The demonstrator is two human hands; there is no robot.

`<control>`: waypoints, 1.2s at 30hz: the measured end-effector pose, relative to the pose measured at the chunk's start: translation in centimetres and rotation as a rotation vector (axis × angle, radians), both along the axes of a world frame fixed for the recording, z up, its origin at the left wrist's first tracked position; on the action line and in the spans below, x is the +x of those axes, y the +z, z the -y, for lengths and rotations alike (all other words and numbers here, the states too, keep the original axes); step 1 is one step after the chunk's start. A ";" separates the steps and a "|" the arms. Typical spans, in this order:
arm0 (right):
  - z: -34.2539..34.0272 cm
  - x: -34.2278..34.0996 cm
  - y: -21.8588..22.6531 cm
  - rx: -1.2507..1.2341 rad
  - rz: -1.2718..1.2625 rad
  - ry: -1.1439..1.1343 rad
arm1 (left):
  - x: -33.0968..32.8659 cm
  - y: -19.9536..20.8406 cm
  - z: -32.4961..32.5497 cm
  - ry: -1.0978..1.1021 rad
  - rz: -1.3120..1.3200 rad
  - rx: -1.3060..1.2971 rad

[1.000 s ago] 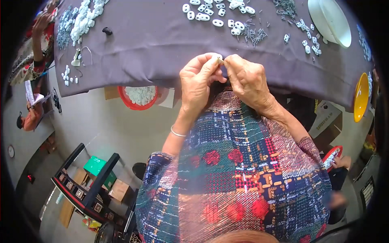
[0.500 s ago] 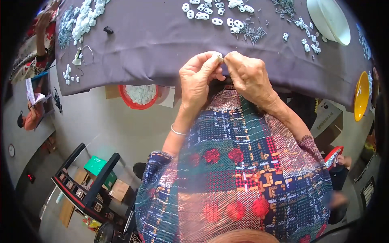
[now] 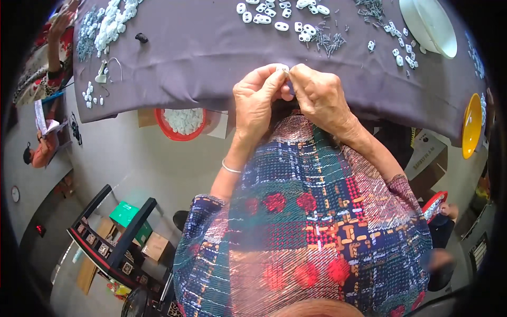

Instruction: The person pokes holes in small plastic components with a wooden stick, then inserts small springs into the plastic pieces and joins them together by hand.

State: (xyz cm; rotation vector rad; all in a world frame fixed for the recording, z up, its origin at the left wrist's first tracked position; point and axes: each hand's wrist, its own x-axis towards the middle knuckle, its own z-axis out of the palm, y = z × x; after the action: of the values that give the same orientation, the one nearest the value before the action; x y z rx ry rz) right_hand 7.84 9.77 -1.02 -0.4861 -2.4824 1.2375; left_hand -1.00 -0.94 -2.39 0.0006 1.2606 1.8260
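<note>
My left hand (image 3: 254, 103) pinches a small white plastic piece (image 3: 283, 68) between thumb and fingertips, just above the near edge of the dark cloth-covered table (image 3: 200, 63). Right beside it, my right hand (image 3: 323, 98) is closed, its thumb and forefinger pressed together against the piece. Whatever those fingertips hold is too small and covered to make out. Beyond my hands lie loose white oval plastic pieces with two holes (image 3: 281, 26). Small thin grey metal parts (image 3: 330, 43) are scattered next to them.
A white basin (image 3: 446, 39) stands at the far right, with a yellow bowl (image 3: 471, 127) at the right edge. White and grey parts (image 3: 108, 29) are heaped far left. Below the table is a red tub (image 3: 159, 124) of white pieces. Other people sit at left and lower right.
Both hands stay together at nearly the same spot, with the white piece still pinched. My right fingers have shifted slightly left against it. The whole view has moved a little.
</note>
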 end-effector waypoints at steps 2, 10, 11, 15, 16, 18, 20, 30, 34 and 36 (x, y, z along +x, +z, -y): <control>-0.1 0.0 0.0 -0.009 -0.014 0.004 | 0.0 0.2 0.1 -0.001 -0.004 0.003; -0.8 0.2 -0.3 -0.341 0.067 -0.065 | 0.3 0.2 0.3 -0.009 0.011 0.115; -0.7 0.3 -0.6 -0.428 0.051 -0.070 | 0.3 0.2 0.3 -0.010 0.031 0.129; -0.5 0.3 0.0 -0.649 0.087 -0.072 | 0.1 -0.2 0.6 -0.046 0.016 0.139; -0.6 0.3 0.1 -0.649 0.086 -0.072 | 0.0 -0.2 0.6 -0.045 0.004 0.140; -0.7 0.4 0.2 -0.807 0.063 -0.036 | 0.0 0.0 0.5 -0.046 -0.009 0.136; -0.9 0.4 0.5 -0.896 0.087 -0.039 | -0.1 0.4 0.4 -0.032 -0.021 0.170; -1.6 0.8 1.0 -1.521 0.105 0.098 | -1.3 -0.6 1.0 -0.181 0.056 0.305; -1.5 1.2 1.1 -1.453 0.137 0.063 | -0.8 -0.8 0.9 -0.012 0.182 0.334; -1.2 1.5 1.4 -0.989 0.132 -0.021 | -0.8 -0.7 0.8 0.041 0.200 0.286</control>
State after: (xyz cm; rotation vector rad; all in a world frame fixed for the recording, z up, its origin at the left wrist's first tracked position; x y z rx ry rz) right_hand 9.39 10.92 0.43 -0.8198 -1.7687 2.4359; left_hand -1.78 -1.71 -3.04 -0.0497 0.8604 1.9745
